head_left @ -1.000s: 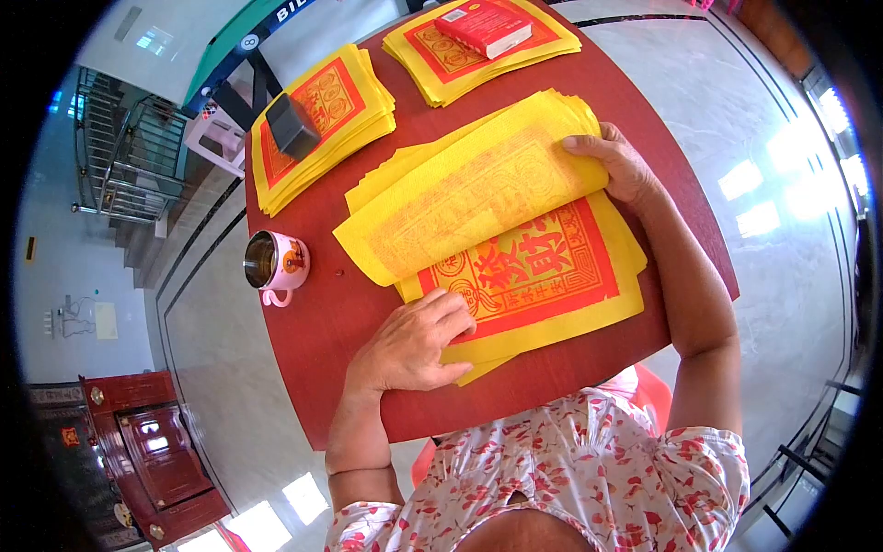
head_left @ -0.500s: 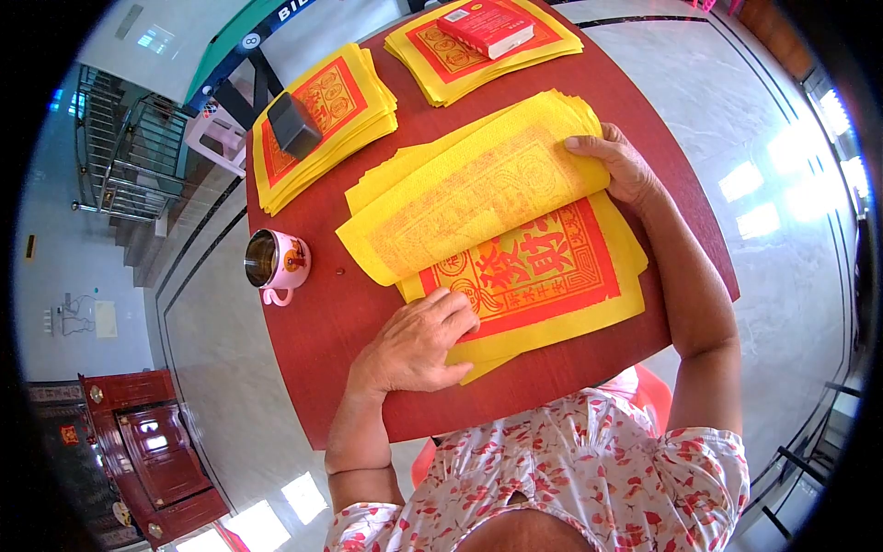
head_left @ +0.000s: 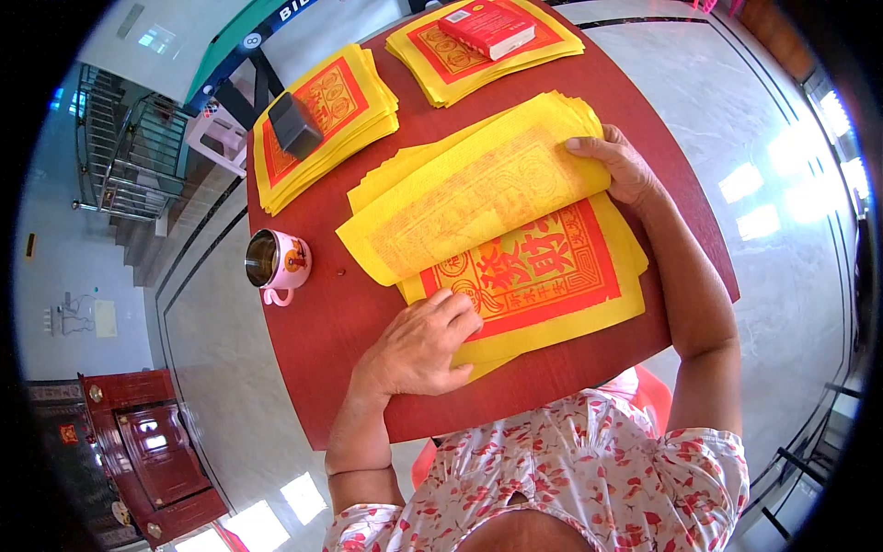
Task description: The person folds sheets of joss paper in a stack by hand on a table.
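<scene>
A stack of yellow joss paper (head_left: pixel 552 281) printed with red panels and characters lies on the table before me. My right hand (head_left: pixel 627 167) grips the right end of its folded-over sheets (head_left: pixel 478 189), thumb on top and fingers behind. Their pale undersides face up, curving over the printed sheet below. At the stack's lower left corner, my left hand (head_left: pixel 418 345) has curled fingers on the paper, with the thumb near the edge. The fingertips are partly hidden there.
A second paper stack (head_left: pixel 368 120) holds a dark grey block (head_left: pixel 294 126) at the back left. Another stack (head_left: pixel 441 87) bears a red book (head_left: pixel 487 29). A pink mug (head_left: pixel 292 261) stands near the left edge of the dark red table (head_left: pixel 322 368).
Hardly anything differs. My left hand has shifted very slightly to the right on the paper; my right hand keeps its hold on the folded sheets.
</scene>
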Action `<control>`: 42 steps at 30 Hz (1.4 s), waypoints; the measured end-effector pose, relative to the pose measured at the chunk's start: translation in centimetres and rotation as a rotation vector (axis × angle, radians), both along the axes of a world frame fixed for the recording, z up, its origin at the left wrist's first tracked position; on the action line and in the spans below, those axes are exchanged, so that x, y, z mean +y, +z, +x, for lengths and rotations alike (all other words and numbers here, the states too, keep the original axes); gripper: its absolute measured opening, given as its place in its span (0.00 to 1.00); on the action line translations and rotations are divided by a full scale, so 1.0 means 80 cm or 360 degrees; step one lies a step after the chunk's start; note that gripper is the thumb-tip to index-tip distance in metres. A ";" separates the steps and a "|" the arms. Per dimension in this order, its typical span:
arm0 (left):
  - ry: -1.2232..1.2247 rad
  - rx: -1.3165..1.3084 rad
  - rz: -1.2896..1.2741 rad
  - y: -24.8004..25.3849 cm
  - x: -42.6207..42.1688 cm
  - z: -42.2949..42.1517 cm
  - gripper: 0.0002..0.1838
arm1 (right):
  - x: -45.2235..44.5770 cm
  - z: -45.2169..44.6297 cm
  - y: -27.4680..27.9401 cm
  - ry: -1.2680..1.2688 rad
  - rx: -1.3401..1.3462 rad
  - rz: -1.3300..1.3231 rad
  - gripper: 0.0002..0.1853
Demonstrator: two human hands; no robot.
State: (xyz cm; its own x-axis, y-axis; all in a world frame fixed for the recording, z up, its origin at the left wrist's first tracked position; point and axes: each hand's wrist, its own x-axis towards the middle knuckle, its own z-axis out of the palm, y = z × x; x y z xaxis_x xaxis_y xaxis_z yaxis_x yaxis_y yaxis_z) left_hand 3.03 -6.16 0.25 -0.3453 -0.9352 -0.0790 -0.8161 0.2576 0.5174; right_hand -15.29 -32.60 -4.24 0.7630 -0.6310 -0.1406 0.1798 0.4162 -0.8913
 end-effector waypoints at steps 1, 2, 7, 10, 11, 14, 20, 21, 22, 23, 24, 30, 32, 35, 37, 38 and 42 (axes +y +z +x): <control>0.0011 -0.0013 0.0001 0.000 0.001 0.000 0.23 | 0.000 0.000 -0.001 0.0001 0.0000 0.0000 0.18; 0.0012 -0.0013 0.0001 -0.001 0.001 0.000 0.23 | -0.001 0.000 -0.002 -0.0002 0.0006 0.0004 0.18; 0.0015 -0.0033 -0.0002 -0.002 0.001 0.000 0.23 | -0.001 0.001 -0.004 -0.0012 0.0001 0.0032 0.17; 0.0007 -0.0053 0.0002 -0.001 0.000 -0.001 0.23 | -0.002 0.001 -0.006 -0.0013 -0.0011 0.0017 0.17; 0.0007 -0.0054 0.0002 -0.001 0.000 -0.001 0.23 | -0.003 0.001 -0.006 -0.0010 -0.0013 0.0018 0.16; 0.0000 -0.0043 -0.0011 0.000 0.000 -0.001 0.23 | -0.002 0.001 -0.005 -0.0010 -0.0015 0.0012 0.16; 0.0000 -0.0040 -0.0040 0.001 0.000 -0.004 0.23 | -0.002 0.001 -0.005 -0.0010 -0.0003 0.0002 0.16; 0.0002 -0.0045 -0.0046 0.001 0.000 -0.004 0.23 | -0.003 0.001 -0.005 -0.0009 -0.0010 0.0003 0.17; 0.0002 -0.0051 -0.0052 0.000 0.000 -0.004 0.23 | -0.002 0.001 -0.005 -0.0008 -0.0009 0.0003 0.17; 0.0002 -0.0051 -0.0052 -0.001 0.000 -0.004 0.23 | -0.002 0.002 -0.005 -0.0009 -0.0016 0.0004 0.17; -0.0002 -0.0067 -0.0057 -0.002 0.000 -0.004 0.23 | -0.002 0.002 -0.005 -0.0010 -0.0023 0.0004 0.17; 0.0005 -0.0101 -0.0063 -0.002 0.001 -0.007 0.22 | 0.002 0.002 -0.001 -0.0027 -0.0037 0.0013 0.17; 0.0018 -0.0114 -0.0051 -0.002 0.001 -0.007 0.22 | -0.001 0.001 -0.004 -0.0018 -0.0032 0.0012 0.17; 0.0019 -0.0126 -0.0082 -0.004 0.002 -0.007 0.21 | -0.003 0.001 -0.007 -0.0011 -0.0022 0.0025 0.18; 0.0025 -0.0134 -0.0075 -0.004 0.002 -0.007 0.20 | -0.002 0.001 -0.007 -0.0015 -0.0017 0.0038 0.18; 0.0025 -0.0134 -0.0075 -0.004 0.002 -0.007 0.20 | -0.001 0.001 -0.005 -0.0024 -0.0011 0.0028 0.17; 0.0072 -0.0135 -0.0108 -0.002 0.004 -0.006 0.21 | -0.002 0.002 -0.004 -0.0029 0.0005 0.0016 0.17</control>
State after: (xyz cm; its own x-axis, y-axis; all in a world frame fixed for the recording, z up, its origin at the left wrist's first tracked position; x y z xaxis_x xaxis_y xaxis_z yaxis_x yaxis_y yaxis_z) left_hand 2.57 -5.83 0.11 -0.2972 -0.9539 -0.0422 -0.8679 0.2514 0.4284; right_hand -15.11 -32.74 -4.59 0.7508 -0.6435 -0.1491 0.1850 0.4215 -0.8878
